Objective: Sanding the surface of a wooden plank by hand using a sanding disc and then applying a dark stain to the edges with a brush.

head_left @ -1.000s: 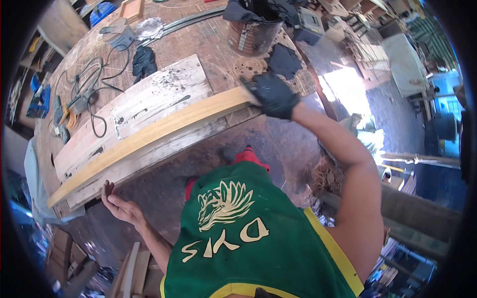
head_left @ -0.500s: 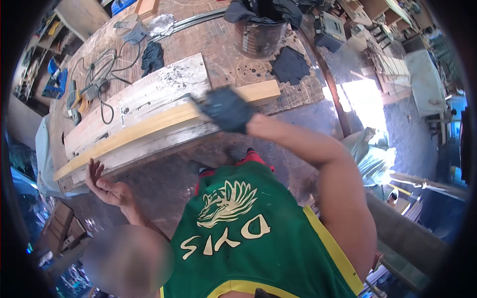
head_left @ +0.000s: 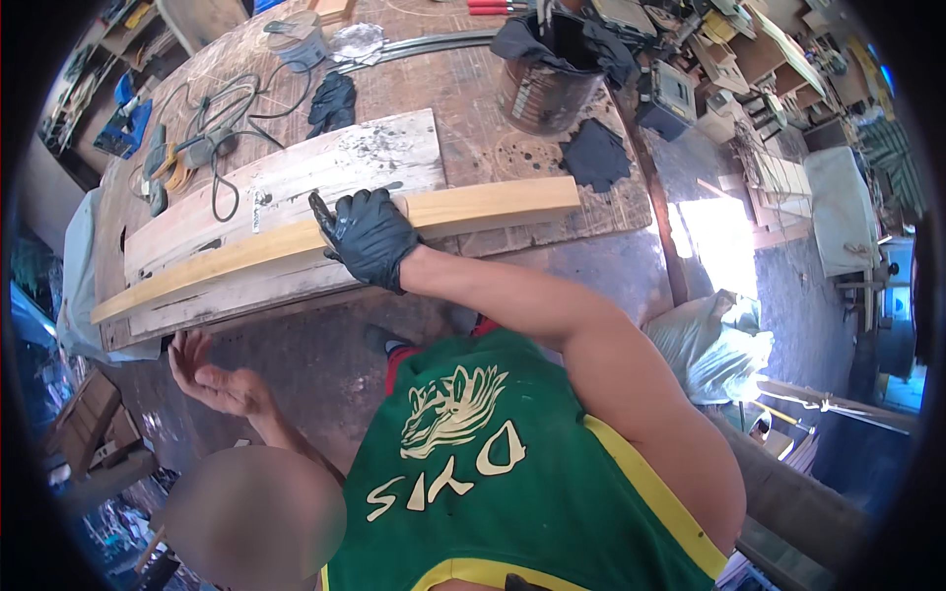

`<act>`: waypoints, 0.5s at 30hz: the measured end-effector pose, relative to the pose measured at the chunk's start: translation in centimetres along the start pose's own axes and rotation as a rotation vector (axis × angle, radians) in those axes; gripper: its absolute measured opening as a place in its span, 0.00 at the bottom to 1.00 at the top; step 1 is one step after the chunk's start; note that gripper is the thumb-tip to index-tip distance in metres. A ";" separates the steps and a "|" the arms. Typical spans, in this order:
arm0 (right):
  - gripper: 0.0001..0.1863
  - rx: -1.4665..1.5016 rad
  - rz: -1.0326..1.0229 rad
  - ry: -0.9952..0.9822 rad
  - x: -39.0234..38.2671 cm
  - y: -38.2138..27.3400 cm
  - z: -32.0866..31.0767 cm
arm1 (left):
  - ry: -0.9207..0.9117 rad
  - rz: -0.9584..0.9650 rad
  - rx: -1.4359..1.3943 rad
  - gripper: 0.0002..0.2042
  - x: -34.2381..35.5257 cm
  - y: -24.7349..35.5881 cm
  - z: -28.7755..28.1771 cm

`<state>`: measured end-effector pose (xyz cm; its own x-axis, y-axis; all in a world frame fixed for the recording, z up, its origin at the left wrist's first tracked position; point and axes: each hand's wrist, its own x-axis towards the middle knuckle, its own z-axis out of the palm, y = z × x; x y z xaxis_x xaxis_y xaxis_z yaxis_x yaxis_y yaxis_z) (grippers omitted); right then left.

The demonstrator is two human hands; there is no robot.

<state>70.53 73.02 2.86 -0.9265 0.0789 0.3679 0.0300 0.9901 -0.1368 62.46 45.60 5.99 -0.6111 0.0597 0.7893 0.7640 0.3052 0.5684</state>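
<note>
From the middle of the view, a scuffed brown worktable (head_left: 473,148) stretched across 11 o'clock. A whitish, dark-stained board (head_left: 305,167) lay on it at 10 o'clock. The yellowish wooden strip (head_left: 483,203) rested lengthwise over that board, running from 9 o'clock to between 1 and 2 o'clock, its right end reaching past the board. A brown bucket (head_left: 537,103) stood between 12 and 1 o'clock, and a corded power tool (head_left: 177,163) lay at 10 o'clock. The black-gloved right hand (head_left: 372,238), also at 10 o'clock, lay across the strip with fingers bent; whether it pinched anything, I could not tell. The bare left hand (head_left: 222,384), at 8 o'clock, was half spread near the table's edge, fingers loosely curled. A flat black cloth (head_left: 596,156) lay at 1 o'clock, a smaller crumpled black piece (head_left: 332,101) at 11 o'clock.
</note>
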 end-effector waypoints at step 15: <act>0.46 -0.268 0.085 -0.382 -12.9 13.0 -9.0 | 0.210 -0.306 0.220 0.25 -6.5 -6.0 -9.4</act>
<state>86.22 85.93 4.57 -0.9867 0.1625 -0.0057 0.1609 0.9810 0.1086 63.78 34.48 -0.42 -0.7297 -0.2528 0.6353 0.4781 0.4755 0.7384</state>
